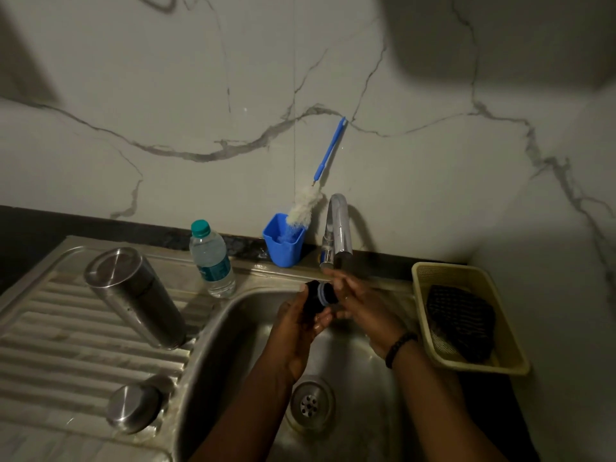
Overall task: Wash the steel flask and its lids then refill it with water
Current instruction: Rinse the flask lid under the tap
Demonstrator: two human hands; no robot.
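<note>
step in hand: washing the inner lid (319, 295), a dark stopper with a bluish ring, over the sink (253, 328) just below the tap (338, 228). whether water is running can't be told, too dim. left hand (296, 331) comes up from near-left, fingers curled round the dark end of the lid, holding it sideways. right hand (358, 303) reaches in from the right, fingers fairly straight and lying on the ringed end, looks like rubbing; slightly blurred.

steel flask (135, 296) stands mouth down on the drainboard at left, well apart from the hands. steel cap (135, 408) sits near-left on the drainboard too. bottle brush (308, 201) leans in a blue cup (283, 243) at the far edge, plastic water bottle (211, 258) beside it.

next move probably calls for turning the lid to rinse all round, then setting it down on the drainboard; refill not started as far as i can judge.
</note>
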